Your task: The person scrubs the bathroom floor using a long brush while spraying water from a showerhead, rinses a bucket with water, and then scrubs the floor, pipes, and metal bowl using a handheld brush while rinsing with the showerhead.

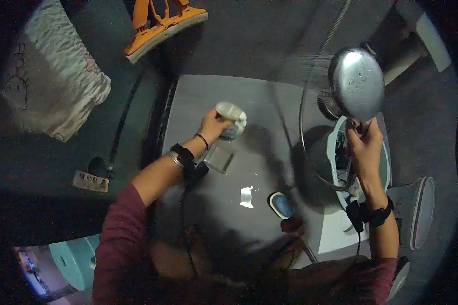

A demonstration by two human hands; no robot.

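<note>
My left hand (215, 126) is closed around a small pale cup (231, 110), slightly blurred, with something whitish at its side. It is above the grey tabletop (259, 94). Just below the cup lies a clear square dish (221, 158). My right hand (365, 145) grips the handle of a silver shower head (359, 84), raised at the right. Thin streams of water spray from it towards the left. A blue oval thing with a cream rim (281, 205) rests near the front of the tabletop.
A metal hose (302, 112) loops past a pale green basin (333, 147) under my right wrist. An orange mop head (168, 23) stands at the back, and a white cloth (61, 81) hangs at left. A turquoise stool (74, 262) is at lower left, a translucent bucket (417, 213) at right.
</note>
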